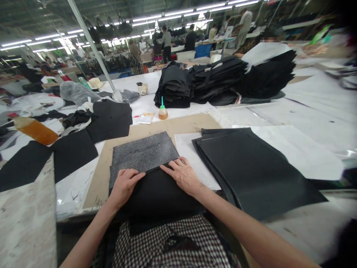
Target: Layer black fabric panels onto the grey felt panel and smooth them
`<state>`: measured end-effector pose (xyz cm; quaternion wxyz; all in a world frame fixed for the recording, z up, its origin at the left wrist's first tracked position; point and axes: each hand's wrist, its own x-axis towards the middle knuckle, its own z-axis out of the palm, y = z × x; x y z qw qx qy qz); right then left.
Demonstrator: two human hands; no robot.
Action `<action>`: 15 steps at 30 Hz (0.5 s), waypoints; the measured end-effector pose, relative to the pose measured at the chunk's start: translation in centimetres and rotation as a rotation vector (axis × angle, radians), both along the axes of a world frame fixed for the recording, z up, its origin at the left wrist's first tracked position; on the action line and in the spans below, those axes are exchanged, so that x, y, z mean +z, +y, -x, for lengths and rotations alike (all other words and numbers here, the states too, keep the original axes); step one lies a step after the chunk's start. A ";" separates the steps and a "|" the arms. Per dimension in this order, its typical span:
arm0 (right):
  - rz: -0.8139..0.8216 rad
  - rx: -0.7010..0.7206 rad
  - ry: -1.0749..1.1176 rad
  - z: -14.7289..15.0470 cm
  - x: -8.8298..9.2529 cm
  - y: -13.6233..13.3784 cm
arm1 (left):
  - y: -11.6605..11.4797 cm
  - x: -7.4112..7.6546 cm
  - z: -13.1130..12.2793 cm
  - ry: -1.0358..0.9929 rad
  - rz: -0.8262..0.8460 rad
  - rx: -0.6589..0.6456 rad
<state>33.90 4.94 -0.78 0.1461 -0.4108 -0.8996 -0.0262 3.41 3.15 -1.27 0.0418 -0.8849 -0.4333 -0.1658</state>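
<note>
My left hand (124, 185) and my right hand (182, 175) lie flat, fingers stretched out, on a black fabric piece (158, 199) at the near table edge. The black piece overlaps the near part of a grey textured sheet (143, 152), and both hands press along its upper edge. Both lie on a brown cardboard board (184, 124). A white paper sheet (186, 149) shows just right of the grey sheet. Neither hand grips anything.
A stack of black sheets (251, 171) lies to the right. Further back stand a small glue bottle (163, 111), an orange bottle (35, 130) on its side, loose black pieces (72, 152) and tall piles of black fabric (223, 80). People work at far tables.
</note>
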 end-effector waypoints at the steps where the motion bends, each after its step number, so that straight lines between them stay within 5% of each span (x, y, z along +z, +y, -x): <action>1: -0.004 0.008 -0.009 0.0 0.1 0.1 | -0.1 0.0 0.0 0.022 -0.007 -0.010; 9: -0.033 0.060 -0.037 0.6 0.8 0.3 | -0.5 1.5 -0.6 0.150 -0.015 -0.072; 15: -0.027 0.086 -0.001 4.7 0.7 -0.7 | -0.8 1.8 -0.7 0.213 -0.002 -0.066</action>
